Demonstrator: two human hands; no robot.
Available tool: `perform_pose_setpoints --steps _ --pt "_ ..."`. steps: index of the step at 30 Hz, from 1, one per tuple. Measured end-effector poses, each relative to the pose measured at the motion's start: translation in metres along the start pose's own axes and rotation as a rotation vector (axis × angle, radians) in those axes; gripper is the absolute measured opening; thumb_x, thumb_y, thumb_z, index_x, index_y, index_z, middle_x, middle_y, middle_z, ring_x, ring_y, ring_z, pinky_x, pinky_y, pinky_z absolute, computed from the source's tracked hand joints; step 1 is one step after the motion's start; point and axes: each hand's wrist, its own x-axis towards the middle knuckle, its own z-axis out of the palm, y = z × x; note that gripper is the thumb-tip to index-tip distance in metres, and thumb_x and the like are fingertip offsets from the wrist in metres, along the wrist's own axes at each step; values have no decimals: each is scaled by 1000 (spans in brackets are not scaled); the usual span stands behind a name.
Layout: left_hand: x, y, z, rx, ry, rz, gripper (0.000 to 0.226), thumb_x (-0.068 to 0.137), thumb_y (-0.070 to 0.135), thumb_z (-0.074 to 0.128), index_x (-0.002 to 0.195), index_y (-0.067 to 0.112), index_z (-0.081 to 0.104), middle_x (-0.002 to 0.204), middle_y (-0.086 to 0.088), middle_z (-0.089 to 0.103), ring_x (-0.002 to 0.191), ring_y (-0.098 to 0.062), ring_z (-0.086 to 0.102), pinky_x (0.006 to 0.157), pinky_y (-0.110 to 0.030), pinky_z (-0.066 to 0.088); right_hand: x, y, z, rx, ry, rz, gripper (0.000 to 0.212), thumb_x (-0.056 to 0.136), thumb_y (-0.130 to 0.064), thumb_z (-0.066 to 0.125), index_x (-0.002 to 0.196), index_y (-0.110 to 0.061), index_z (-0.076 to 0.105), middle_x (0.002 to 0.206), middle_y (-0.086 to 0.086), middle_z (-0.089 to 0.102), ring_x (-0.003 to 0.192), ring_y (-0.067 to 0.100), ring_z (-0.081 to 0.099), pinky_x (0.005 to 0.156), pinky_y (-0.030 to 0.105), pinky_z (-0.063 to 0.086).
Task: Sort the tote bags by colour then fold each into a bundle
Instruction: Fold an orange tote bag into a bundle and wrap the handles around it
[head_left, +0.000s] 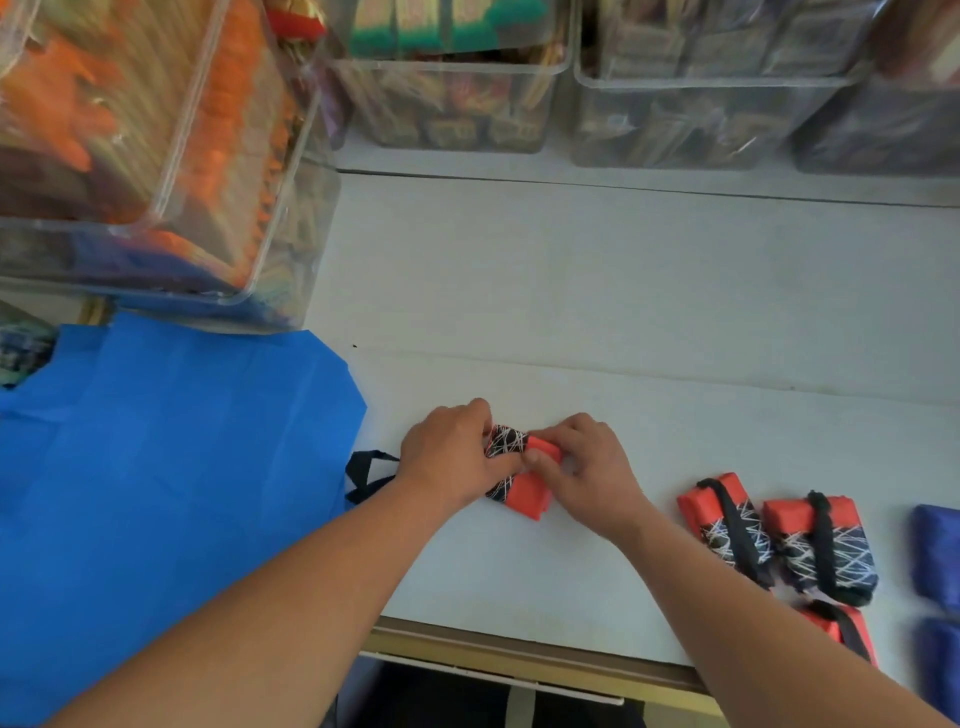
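Lying in grip between left hand (451, 457) and right hand (589, 467): red bundle (525, 494)

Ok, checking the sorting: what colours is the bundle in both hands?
Bundle: red-orange, one end black with white lines; head view.

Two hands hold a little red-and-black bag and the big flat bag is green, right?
No. The head view shows the big flat fabric bag is blue, not green. The left hand and right hand do hold the little red-and-black bag.

The head-worn view looks steeply down on the white table (623, 291), close above it. It faces clear bins (447, 104) at the far edge
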Motion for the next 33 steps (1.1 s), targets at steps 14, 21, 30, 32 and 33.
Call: perform_pose_setpoints --steps 14,21,30,32,33 --pt "-51 -29 50 7 248 435 43 85 25 78 127 20 67 120 -3 62 100 -27 60 71 -42 58 -12 -37 15 -450 245 -53 30 91 -29 69 118 -17 67 120 6 63 111 32 59 84 44 52" --pt "-61 -24 62 -51 186 455 63 82 5 76 136 26 53 112 4 61 95 -21 56 73 -36 54 -16 9 29 -628 -154 -192 65 111 -32 4 140 -6 55 155 11 46 152 42 24 123 59 13" --pt "-70 -79 41 297 177 537 60 47 2 90 100 17 68 82 1 56 61 -18 53 46 -30 42 -20 5 30 -617 -228 -34 72 98 -64 -5 160 -33 14 170 0 4 156 35 -10 126 51 3" --pt "-75 -76 36 345 236 587 48 52 0 81 95 17 69 79 2 56 68 -20 53 62 -33 42 -24 -6 26 -519 -205 30 76 92 -74 8 159 -39 10 168 -6 -8 154 29 -17 127 48 -1" --pt "-77 -75 33 348 275 617 39 57 -1 75 91 17 69 79 2 55 73 -21 50 70 -33 40 -25 -11 23 -501 -200 38 78 90 -76 12 159 -40 10 168 -6 -9 154 28 -19 127 47 -2"
